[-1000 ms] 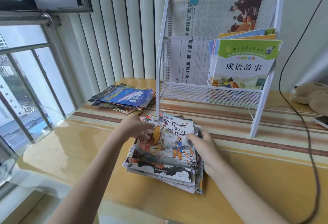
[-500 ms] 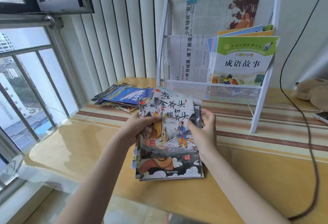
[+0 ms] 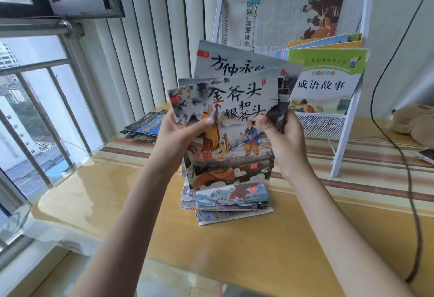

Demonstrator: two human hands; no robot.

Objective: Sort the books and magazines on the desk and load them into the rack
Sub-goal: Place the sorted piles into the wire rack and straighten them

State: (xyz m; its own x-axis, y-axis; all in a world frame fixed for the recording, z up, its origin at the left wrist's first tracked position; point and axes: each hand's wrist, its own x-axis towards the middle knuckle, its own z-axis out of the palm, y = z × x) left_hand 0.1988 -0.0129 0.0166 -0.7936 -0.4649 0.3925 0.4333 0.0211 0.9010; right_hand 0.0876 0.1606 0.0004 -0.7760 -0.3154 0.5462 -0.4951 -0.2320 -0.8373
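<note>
Above the yellow bench (image 3: 281, 249), both hands hold a fanned bundle of picture books (image 3: 232, 118) upright — the left hand (image 3: 180, 137) curls its grip round the left edge, thumb on the front cover, and the right hand (image 3: 285, 137) pinches the right edge. Lower books sag toward the bench. Behind stands the white rack (image 3: 347, 132), holding a green-topped book (image 3: 326, 80) — magazines (image 3: 145, 125) lie by the window.
</note>
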